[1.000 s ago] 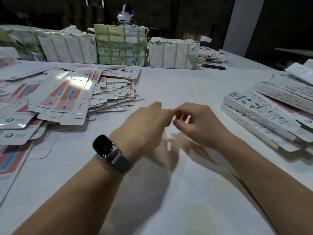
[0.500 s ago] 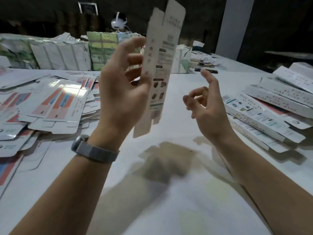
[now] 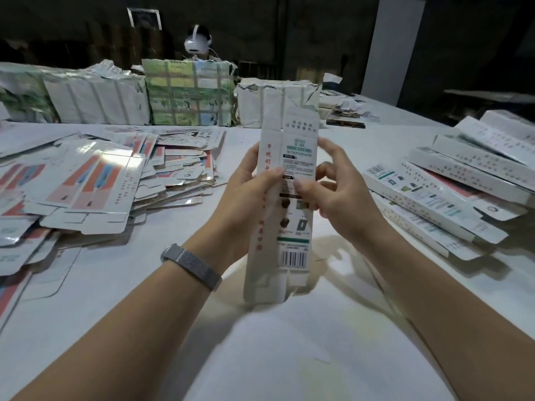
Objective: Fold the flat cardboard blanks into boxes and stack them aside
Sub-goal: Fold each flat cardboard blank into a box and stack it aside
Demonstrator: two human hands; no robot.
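Observation:
A long white cardboard blank with green and red print and a barcode stands upright in front of me, its lower flaps near the table. My left hand grips its left edge, thumb on the front. My right hand holds the right edge, thumb on the printed face, fingers behind it. A wide heap of flat blanks lies on the left. Folded boxes are piled on the right.
The white table stretches out in front of me. Wrapped bundles of blanks line the far edge, with a person wearing a white headset behind them. Loose papers lie at the back right.
The blank, held high in my left hand alone half a second ago, has come down upright between both hands. My right hand has closed on its right edge.

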